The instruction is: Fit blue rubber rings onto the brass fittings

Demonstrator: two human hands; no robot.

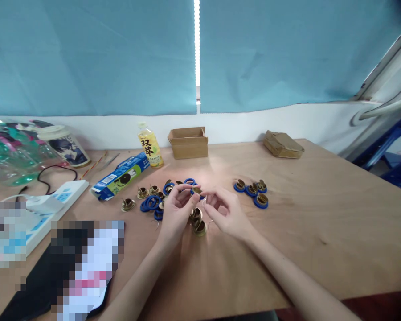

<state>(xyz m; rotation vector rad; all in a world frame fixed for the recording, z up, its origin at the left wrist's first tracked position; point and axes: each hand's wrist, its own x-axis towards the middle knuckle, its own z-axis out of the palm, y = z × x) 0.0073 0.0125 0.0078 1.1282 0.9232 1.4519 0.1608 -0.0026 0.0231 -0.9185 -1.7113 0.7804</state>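
My left hand (177,208) pinches a small brass fitting with a blue ring (197,191) between thumb and fingertips above the table. Close to it on the right, my right hand (225,210) has its fingers curled around a thin wire ring (204,203). Under my hands lie loose brass fittings (198,225). To the left is a heap of blue rings (150,203) mixed with more brass fittings (128,204). On the right sits a group of several brass fittings seated in blue rings (254,192).
The wooden table (321,214) carries a yellow drink bottle (149,146), an open cardboard box (188,141), a flat brown box (282,144), a blue carton (120,175), a white power strip (50,206), a black cable (50,171) and a plastic bag (10,151). Blue curtains hang behind.
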